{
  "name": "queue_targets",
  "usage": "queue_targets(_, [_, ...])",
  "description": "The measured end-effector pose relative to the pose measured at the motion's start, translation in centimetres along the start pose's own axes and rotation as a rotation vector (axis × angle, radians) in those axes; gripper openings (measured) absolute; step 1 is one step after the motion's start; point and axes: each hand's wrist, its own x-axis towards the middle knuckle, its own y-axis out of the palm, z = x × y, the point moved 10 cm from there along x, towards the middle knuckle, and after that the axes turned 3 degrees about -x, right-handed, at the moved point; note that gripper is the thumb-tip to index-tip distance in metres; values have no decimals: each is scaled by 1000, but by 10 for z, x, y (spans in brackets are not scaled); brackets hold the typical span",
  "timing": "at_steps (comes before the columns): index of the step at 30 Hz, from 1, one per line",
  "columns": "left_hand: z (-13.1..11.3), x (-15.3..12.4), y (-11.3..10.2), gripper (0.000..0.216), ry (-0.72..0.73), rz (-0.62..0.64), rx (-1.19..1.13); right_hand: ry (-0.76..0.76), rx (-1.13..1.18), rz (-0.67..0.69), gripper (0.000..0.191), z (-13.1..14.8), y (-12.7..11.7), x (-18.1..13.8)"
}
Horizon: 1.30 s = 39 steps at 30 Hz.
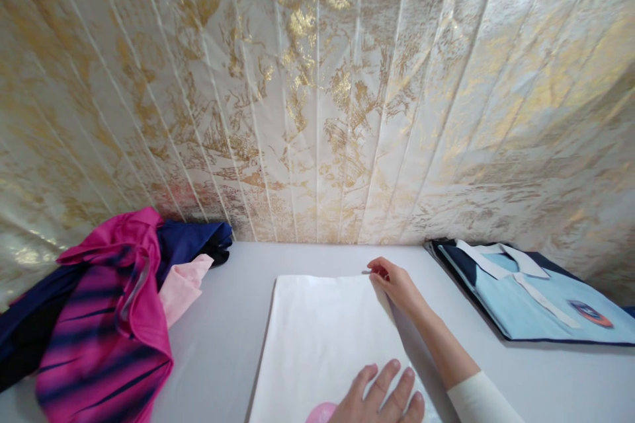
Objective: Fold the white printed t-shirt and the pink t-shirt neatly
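A white folded garment (327,330) lies flat in front of me, with part of a pink print (322,412) showing at the bottom edge of the view. My right hand (394,283) pinches the garment's far right corner between thumb and fingertips. A small grey bit (366,271) pokes out beside those fingertips; I cannot make out what it is. My left hand (380,396) rests palm down over the near right part of the garment, fingers spread, and its wrist is out of view.
The garment lies on a white table (213,344). On the left is a loose heap of clothes with a pink and navy shirt (114,317) and a light pink cloth (183,287). A folded light blue polo shirt (536,297) tops a stack at right. A gold-patterned curtain (317,112) hangs behind.
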Motion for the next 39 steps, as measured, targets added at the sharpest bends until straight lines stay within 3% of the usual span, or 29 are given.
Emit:
queue_targets(3, [-1, 1, 5, 26, 17, 65, -54, -17, -33, -32, 26, 4, -9, 1])
queue_targets(5, [10, 4, 7, 31, 2, 185, -151, -39, -81, -71, 31, 13, -15, -3])
queue_targets(7, [35, 4, 8, 42, -76, 368, -267, -70, -123, -103, 36, 27, -15, -12])
queue_targets(8, [53, 2, 8, 54, -152, 467, -309, -83, -134, -104, 38, 34, -11, -19])
queue_targets(10, [99, -9, 3, 54, -368, 605, -315, -108, -156, -71, 41, 45, 6, -36])
queue_targets(13, [155, -35, -6, 57, -602, 712, -219, -144, -331, -18, 49, 52, 35, -62])
queue_targets(16, [174, -54, -9, 65, -654, 701, -172, -155, -559, 39, 57, 50, 56, -77])
queue_targets(21, [175, -65, -7, 66, -692, 659, -102, -145, -713, 100, 62, 48, 64, -79])
queue_targets(28, [178, -60, -14, 61, -706, 694, -105, -119, -707, 112, 59, 50, 59, -77])
queue_targets(31, [165, -56, -34, 50, -652, 653, -147, -104, -696, 91, 56, 55, 57, -89])
queue_targets(34, [141, -56, -54, 49, -596, 606, -197, -197, -666, 58, 54, 76, 63, -116])
queue_targets(39, [114, -67, -61, 50, -571, 654, -192, -280, -650, 157, 63, 104, 82, -152])
